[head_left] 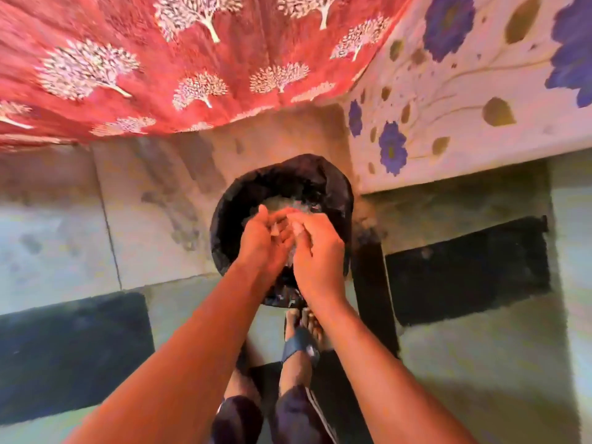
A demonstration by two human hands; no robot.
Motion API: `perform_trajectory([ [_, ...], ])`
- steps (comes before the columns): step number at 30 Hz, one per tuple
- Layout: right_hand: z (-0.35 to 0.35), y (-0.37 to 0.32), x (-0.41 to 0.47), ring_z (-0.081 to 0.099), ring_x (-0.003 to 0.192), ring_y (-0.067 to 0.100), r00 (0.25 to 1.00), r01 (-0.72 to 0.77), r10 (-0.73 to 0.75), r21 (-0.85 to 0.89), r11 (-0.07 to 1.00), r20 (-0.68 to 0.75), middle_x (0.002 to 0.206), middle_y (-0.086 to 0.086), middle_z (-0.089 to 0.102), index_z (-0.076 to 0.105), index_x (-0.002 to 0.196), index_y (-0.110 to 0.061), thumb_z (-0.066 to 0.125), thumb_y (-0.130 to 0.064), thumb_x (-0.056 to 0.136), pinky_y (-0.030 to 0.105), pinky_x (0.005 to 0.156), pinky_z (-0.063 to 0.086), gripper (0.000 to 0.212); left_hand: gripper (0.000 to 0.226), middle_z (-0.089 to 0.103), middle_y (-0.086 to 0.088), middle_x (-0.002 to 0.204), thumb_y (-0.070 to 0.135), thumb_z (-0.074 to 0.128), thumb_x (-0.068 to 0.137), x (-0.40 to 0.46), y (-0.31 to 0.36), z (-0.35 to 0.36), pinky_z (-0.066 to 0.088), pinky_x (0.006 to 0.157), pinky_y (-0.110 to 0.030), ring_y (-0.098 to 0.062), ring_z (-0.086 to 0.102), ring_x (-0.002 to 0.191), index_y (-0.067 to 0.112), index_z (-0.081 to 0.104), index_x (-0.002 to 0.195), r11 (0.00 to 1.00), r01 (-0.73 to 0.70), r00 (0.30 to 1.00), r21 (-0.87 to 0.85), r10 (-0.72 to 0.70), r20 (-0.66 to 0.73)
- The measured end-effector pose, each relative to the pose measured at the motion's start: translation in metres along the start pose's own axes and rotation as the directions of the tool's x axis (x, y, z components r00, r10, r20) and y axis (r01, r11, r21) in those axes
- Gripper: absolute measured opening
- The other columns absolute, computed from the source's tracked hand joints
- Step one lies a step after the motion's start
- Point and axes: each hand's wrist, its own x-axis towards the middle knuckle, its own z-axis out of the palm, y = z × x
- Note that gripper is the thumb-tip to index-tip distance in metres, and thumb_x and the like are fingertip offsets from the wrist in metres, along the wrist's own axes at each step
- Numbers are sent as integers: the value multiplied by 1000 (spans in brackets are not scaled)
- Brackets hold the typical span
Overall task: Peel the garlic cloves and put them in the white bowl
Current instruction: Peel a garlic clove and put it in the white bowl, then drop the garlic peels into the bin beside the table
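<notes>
— Feet first, nearest me: what's down there?

— My foot in a dark sandal [301,342] on the floor, right beneath my forearms.

— And your hands?

— Both are held together over a black-lined bin [224,219]. My left hand [261,243] is cupped, fingers curled, with pale papery garlic skins [275,230] in it. My right hand [315,251] presses against it, fingers bent onto the same scraps. It is too blurred for me to tell a clove from peel.

— Anything inside the bin?

— A pale heap of peelings [282,201] just past my fingertips.

— Beyond that?

— A red cloth with white trees [160,59], and to the right a white cloth with purple flowers [464,75].
</notes>
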Motion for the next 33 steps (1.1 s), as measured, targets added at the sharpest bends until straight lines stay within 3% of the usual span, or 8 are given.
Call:
perform_trajectory([
  [6, 35, 39, 19, 39, 146, 23, 841, -96, 126, -83, 992, 527, 153, 13, 48, 55, 141, -1, 49, -9, 104, 18, 121, 15, 38, 73, 64, -15, 98, 66, 27, 103, 5, 5, -11, 53, 93, -41, -30, 65, 99, 4, 56, 124, 996, 92, 991, -14, -90, 95],
  [15, 42, 36, 28, 22, 154, 18, 838, -148, 178, -100, 984, 516, 162, -5, 35, 36, 155, -34, 24, -57, 103, 48, 125, 17, 58, 87, 64, -14, 127, 76, 27, 97, -10, 18, -2, 40, 115, -53, -33, 56, 129, 3, 59, 132, 999, 38, 990, 20, -40, 134],
  [19, 38, 30, 48, 66, 112, 29, 778, -577, 540, 25, 816, 322, 113, 9, 72, 69, 119, -21, 35, -56, 104, 41, 96, 49, 50, 68, 47, 5, 156, 71, 33, 99, -30, 16, 1, 32, 121, -44, -20, 44, 145, 28, 51, 149, 947, -146, 955, 285, 60, 290],
  [21, 36, 12, 43, 63, 121, 26, 697, -709, 586, 277, 649, 414, 129, 15, 67, 66, 128, -19, 45, -44, 104, 33, 97, 48, 40, 59, 33, 6, 165, 62, 34, 104, -26, 6, 2, 23, 125, -37, -13, 28, 153, 34, 39, 156, 824, -261, 947, 504, 116, 301],
  [25, 23, -16, 13, 45, 133, -10, 898, -380, 193, 475, 793, 396, 157, -7, 42, 45, 151, -23, 34, -33, 110, 19, 116, 31, 43, 55, 61, 11, 135, 59, 24, 108, -26, 12, 7, 50, 91, -26, -11, 46, 140, 28, 51, 145, 910, -91, 993, 404, 52, 108],
  [28, 28, 11, 18, 17, 154, 6, 886, -37, 20, 29, 999, 463, 164, -12, 29, 32, 155, -39, 23, -51, 108, 46, 124, 16, 50, 76, 60, -10, 144, 67, 25, 103, -36, 23, 10, 52, 100, -43, -30, 53, 137, 11, 49, 147, 993, 6, 985, 115, -25, 170],
  [30, 27, 30, 31, 20, 154, 20, 897, -131, 198, -191, 973, 394, 163, 1, 34, 39, 154, -31, 27, -49, 109, 46, 123, 22, 50, 71, 53, -9, 151, 63, 23, 105, -45, 24, 7, 42, 113, -47, -29, 52, 138, 14, 47, 150, 998, -52, 989, 20, 48, 141],
  [33, 23, 16, 26, 26, 152, 18, 937, -180, 165, 21, 983, 308, 161, 4, 38, 48, 149, -22, 34, -41, 109, 34, 123, 24, 47, 62, 50, -5, 154, 60, 25, 107, -50, 24, 2, 39, 116, -44, -22, 50, 139, 23, 49, 150, 992, -126, 986, 33, 121, 113],
])
